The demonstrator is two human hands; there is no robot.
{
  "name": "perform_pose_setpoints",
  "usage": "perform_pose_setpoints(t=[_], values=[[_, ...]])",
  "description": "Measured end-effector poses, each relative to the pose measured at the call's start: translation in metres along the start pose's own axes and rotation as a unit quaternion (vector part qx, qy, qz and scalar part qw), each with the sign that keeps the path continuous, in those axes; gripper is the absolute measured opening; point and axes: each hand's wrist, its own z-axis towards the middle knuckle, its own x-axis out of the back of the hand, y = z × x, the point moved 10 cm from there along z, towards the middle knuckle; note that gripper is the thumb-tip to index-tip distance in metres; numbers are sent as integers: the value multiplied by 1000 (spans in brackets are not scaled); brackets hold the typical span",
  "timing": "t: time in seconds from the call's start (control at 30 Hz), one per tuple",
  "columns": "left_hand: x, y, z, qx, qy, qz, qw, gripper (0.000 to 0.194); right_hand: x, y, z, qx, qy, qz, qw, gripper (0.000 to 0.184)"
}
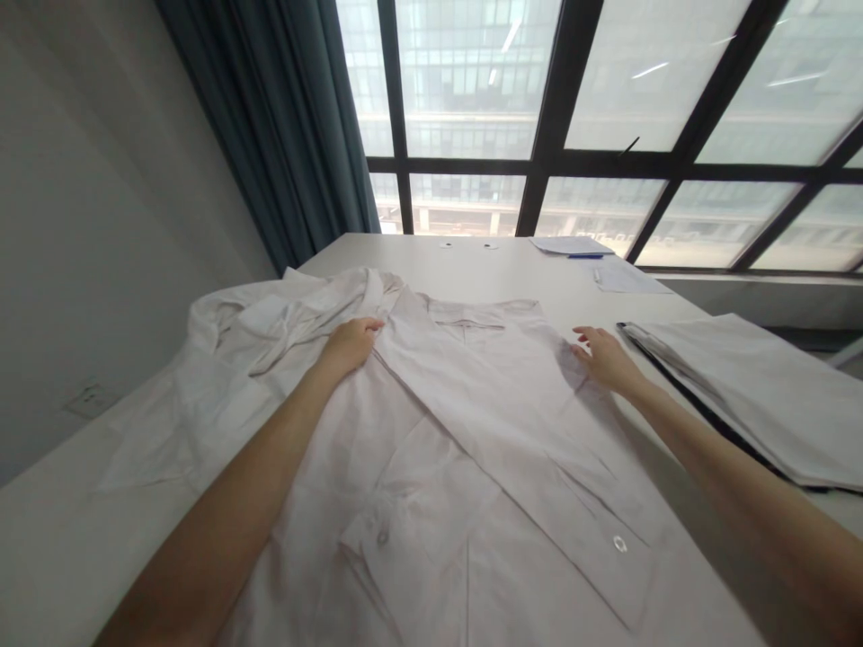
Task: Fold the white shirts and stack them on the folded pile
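Note:
A white coat (485, 431) with buttons and a long sleeve laid diagonally across it is spread out on the white table. My left hand (351, 345) is closed on the cloth near the sleeve's shoulder end, at the coat's upper left. At the opposite edge, my right hand (602, 358) has its fingers apart beside the coat's upper right side. Whether its fingertips touch the fabric I cannot tell. More rumpled white cloth (229, 328) lies to the left of my left hand; where it parts from the coat is unclear.
Folded white cloth (775, 386) with a dark edge lies at the right. Papers (630, 276) and a blue pen (585, 256) rest at the table's (472, 270) far right. Beyond stand a dark-framed window (465, 167) and a blue curtain (283, 117).

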Motion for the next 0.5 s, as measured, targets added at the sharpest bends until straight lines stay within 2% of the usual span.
perform_pose_setpoints(t=[0.1, 0.2, 0.33, 0.5], values=[[-6, 8, 17, 25, -5, 43, 999, 36, -13, 3, 23, -46, -29, -34, 998, 44], [-15, 16, 30, 24, -6, 87, 996, 36, -23, 1, 31, -70, -60, -67, 994, 37], [-20, 24, 38, -13, 8, 122, 992, 30, -27, -10, 26, -53, -63, -115, 990, 33], [-17, 17, 36, -22, 31, 144, 989, 30, -23, -23, 16, -17, -36, -154, 987, 31]])
